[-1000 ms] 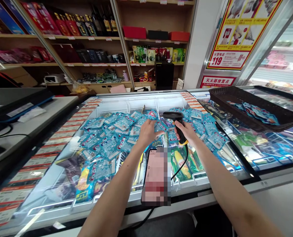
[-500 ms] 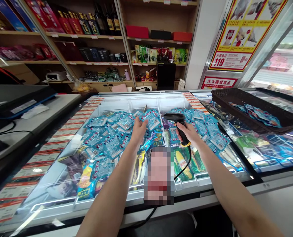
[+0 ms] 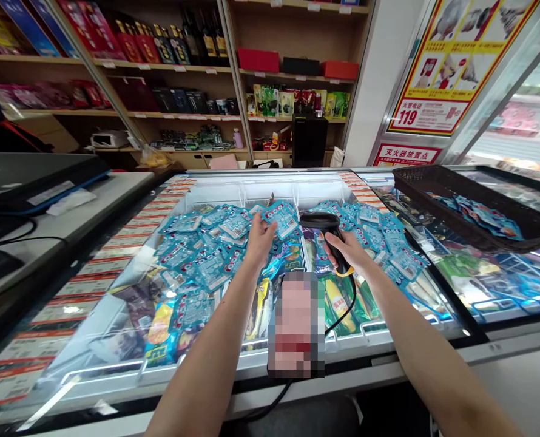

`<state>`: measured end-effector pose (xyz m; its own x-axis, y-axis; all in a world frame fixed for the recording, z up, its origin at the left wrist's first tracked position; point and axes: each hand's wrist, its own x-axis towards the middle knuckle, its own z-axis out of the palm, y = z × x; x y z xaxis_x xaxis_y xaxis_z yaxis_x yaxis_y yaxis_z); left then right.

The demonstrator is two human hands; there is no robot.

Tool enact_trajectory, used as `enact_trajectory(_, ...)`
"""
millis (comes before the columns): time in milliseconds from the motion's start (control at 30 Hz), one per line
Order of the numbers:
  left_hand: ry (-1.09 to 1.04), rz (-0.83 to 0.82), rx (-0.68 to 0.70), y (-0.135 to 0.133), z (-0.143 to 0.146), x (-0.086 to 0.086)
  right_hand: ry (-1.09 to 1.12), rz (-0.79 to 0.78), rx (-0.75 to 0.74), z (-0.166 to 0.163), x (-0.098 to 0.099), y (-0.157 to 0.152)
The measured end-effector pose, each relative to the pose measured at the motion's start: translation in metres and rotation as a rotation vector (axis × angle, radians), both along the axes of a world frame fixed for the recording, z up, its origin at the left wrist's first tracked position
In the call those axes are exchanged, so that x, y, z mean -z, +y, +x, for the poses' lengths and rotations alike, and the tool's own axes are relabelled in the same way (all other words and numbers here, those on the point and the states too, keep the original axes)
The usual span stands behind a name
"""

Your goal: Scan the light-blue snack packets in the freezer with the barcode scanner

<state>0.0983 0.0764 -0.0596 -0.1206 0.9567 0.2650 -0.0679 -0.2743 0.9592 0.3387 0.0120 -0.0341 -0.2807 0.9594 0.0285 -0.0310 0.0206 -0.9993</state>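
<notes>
A left hand [image 3: 261, 240], fingers spread a second ago, now pinches one blue packet [image 3: 283, 217] by its left edge, singling it out beside the scanner [image 3: 320, 221], pale label up. The right hand [image 3: 349, 250] curls its fingers around the scanner's grip. Loose packets [image 3: 213, 269] crowd left of the pinching fingers; a wire divider [image 3: 303, 255] edges their right, the freezer's white far wall [image 3: 210, 193] stands beyond, and the freest room appears upward.

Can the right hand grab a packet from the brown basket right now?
Probably not: the right hand is wrapped around the scanner, though the packets in the open basket lie uncovered.
</notes>
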Motion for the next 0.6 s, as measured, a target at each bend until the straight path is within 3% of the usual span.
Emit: enact_trajectory(600, 0.0, -0.02, -0.06, -0.0002, 0.0007, -0.001, -0.055, 0.012, -0.046, 0.0011, -0.0023, -0.0023)
